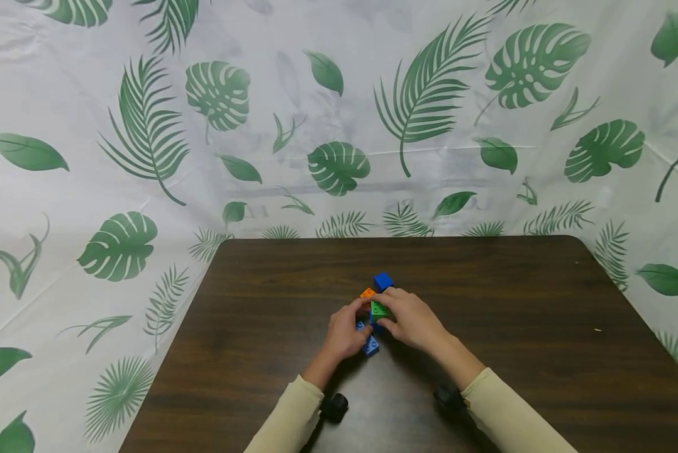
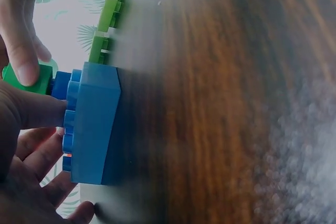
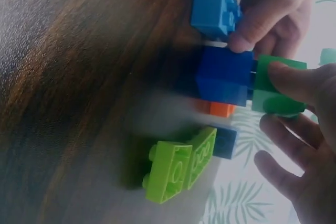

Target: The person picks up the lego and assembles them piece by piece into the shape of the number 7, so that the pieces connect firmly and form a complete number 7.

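Observation:
My right hand (image 1: 415, 318) pinches a green brick (image 3: 278, 85) between thumb and fingers. The green brick sits over a dark blue brick (image 3: 223, 76), with a narrow strip of studs showing between them. From the other side, my left hand (image 1: 344, 333) holds the dark blue brick, its thumb against the edge; its other fingers are partly hidden. Close under the left thumb lies a light blue brick (image 2: 97, 124), studs up on the table. An orange brick (image 1: 367, 293) stands just beyond the hands, mostly covered by them.
Another blue brick (image 1: 382, 281) lies past the fingertips. Two lime green bricks (image 3: 168, 171) lie tipped on their sides near the right hand, hidden in the head view. The dark wooden table (image 1: 260, 283) meets a leaf-patterned curtain (image 1: 282, 207) at its far edge.

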Motion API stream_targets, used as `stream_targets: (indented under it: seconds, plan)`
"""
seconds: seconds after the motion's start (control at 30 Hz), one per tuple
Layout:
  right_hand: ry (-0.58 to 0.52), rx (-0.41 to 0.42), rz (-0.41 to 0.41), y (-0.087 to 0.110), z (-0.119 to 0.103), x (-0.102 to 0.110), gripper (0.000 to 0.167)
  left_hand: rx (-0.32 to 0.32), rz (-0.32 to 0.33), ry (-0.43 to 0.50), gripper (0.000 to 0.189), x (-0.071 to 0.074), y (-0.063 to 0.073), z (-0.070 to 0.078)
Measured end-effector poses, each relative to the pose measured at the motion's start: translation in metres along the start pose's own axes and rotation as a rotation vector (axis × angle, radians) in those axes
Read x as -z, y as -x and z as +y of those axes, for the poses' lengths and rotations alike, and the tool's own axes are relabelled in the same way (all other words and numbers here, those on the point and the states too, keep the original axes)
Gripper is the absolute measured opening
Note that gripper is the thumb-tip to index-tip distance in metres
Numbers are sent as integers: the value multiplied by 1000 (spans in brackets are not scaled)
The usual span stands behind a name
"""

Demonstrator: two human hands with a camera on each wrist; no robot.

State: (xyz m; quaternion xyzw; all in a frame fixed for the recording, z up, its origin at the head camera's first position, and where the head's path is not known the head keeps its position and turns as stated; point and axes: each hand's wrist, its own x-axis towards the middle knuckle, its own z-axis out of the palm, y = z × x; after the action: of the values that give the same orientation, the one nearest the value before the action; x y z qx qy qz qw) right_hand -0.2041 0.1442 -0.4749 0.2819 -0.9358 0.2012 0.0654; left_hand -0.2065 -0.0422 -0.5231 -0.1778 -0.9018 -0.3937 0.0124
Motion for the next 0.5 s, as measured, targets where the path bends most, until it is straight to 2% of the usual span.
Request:
stream_targets:
  seconds: [0.2, 0.3, 0.5]
  plan:
    - [-35, -48, -20, 0, 0, -3, 51, 8, 1, -8, 49, -3, 1, -1]
    - [-29, -44, -8, -1, 0, -3, 51, -1, 1, -15, 50, -3, 1, -1]
    - [-7, -14, 30, -4, -1, -5, 50, -77, -9, 7, 43, 4, 0, 1]
